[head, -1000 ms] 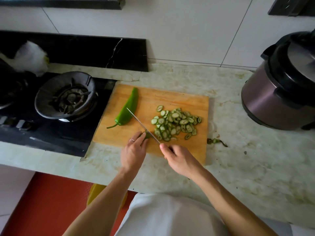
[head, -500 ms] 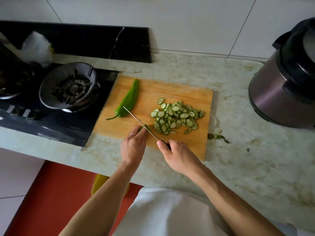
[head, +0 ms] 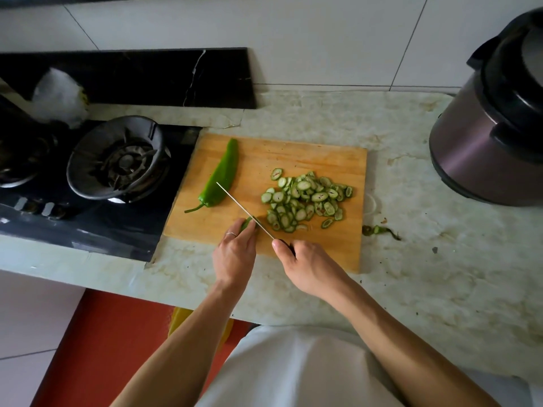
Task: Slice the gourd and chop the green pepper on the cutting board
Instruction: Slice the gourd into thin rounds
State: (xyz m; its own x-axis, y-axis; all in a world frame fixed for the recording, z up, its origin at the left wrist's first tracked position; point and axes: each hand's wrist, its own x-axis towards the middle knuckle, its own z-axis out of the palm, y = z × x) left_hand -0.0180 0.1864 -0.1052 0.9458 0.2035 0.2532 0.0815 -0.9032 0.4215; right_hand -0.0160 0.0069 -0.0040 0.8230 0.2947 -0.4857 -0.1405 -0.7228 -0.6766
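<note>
A wooden cutting board (head: 317, 155) lies on the marble counter. A pile of thin gourd slices (head: 305, 201) covers its right half. Along the board's left side lies a whole long green pepper (head: 221, 174), stem toward me. My left hand (head: 235, 254) pinches the short remaining gourd end (head: 247, 223) at the board's near edge. My right hand (head: 308, 265) grips the handle of a knife (head: 239, 205); its thin blade stands on the gourd end right beside my left fingertips, tip pointing toward the pepper.
A black gas hob with a burner (head: 117, 157) borders the board's left side. A purple pressure cooker (head: 487, 127) stands at the far right. Green trimmings (head: 380, 230) lie on the counter right of the board. The counter's front edge runs just under my wrists.
The knife and both hands stay at the gourd end, and the stub under my left fingers looks shorter. The view has shifted slightly.
</note>
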